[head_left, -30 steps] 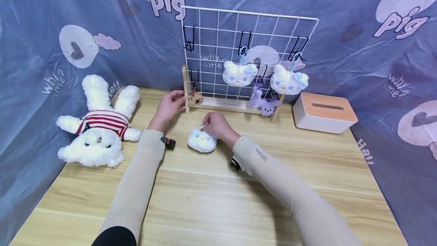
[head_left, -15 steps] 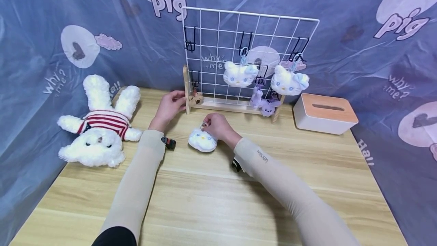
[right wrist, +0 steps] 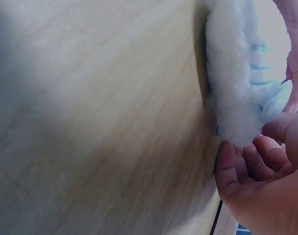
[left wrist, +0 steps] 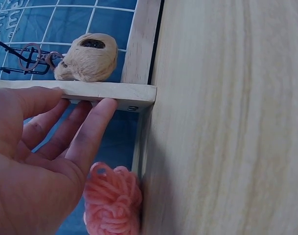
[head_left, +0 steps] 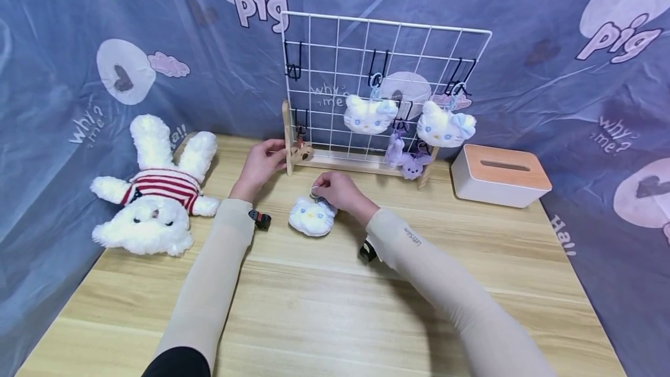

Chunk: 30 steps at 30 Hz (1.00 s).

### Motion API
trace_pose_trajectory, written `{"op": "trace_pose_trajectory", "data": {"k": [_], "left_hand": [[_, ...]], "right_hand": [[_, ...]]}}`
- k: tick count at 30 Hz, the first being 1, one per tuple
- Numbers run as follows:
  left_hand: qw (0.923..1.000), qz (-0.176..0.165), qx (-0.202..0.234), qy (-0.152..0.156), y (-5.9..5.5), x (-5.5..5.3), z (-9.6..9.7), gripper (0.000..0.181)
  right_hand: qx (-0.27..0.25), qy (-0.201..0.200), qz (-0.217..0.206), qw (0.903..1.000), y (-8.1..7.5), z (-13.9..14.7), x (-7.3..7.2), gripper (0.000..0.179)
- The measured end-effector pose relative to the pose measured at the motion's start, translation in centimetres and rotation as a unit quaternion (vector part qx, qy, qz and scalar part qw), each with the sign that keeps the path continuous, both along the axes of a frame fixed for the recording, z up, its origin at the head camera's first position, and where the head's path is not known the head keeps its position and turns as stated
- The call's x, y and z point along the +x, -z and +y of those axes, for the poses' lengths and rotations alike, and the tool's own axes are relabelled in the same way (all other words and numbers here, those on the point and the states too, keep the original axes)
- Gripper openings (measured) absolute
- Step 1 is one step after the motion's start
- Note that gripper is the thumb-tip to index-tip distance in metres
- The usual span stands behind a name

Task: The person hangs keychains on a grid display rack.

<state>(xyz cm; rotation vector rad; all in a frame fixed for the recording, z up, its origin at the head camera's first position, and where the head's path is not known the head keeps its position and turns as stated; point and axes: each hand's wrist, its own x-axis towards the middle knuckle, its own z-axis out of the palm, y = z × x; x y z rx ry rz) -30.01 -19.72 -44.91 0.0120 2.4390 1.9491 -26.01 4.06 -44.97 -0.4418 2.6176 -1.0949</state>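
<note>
My left hand (head_left: 259, 167) grips the left wooden post (head_left: 287, 127) of a white wire grid rack (head_left: 335, 51). In the left wrist view, the thumb lies on one side of that post (left wrist: 107, 91) and the fingers on the other. Beside it hangs a small brown plush keychain (left wrist: 92, 58). My right hand (head_left: 339, 192) pinches the top of a white cat-head plush keychain (head_left: 312, 219), by its ring, low over the table. Seen from the right wrist, the fingers sit at the edge of the plush (right wrist: 237, 73), next to its blue bow (right wrist: 277, 102).
Two similar cat-head plush keychains (head_left: 369, 115) and purple plush keychains (head_left: 412, 165) hang from black hooks on the rack. A tissue box (head_left: 499, 176) stands at right. A white plush toy (head_left: 152, 220) lies at left. Pink yarn (left wrist: 113, 200) sits behind the post.
The right hand has shifted slightly right, and the cat-head plush's face shows more fully, with its ears in view. The left hand keeps its grip on the post.
</note>
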Motion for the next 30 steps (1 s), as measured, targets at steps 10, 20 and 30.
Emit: {"op": "trace_pose_trajectory", "data": {"k": [10, 20, 30], "left_hand": [[1.0000, 0.001, 0.001, 0.000, -0.1, 0.0, 0.0, 0.041], [1.0000, 0.003, -0.002, -0.003, 0.1, 0.0, 0.1, 0.041], [1.0000, 0.005, 0.000, -0.003, 0.2, -0.2, 0.0, 0.040]], "right_hand": [[-0.046, 0.003, -0.015, 0.9988, -1.2, 0.1, 0.4, 0.015], [-0.062, 0.007, 0.000, 0.9980, -3.0, -0.3, 1.5, 0.016], [-0.077, 0.000, 0.016, 0.9969, -4.3, -0.5, 2.2, 0.016]]}}
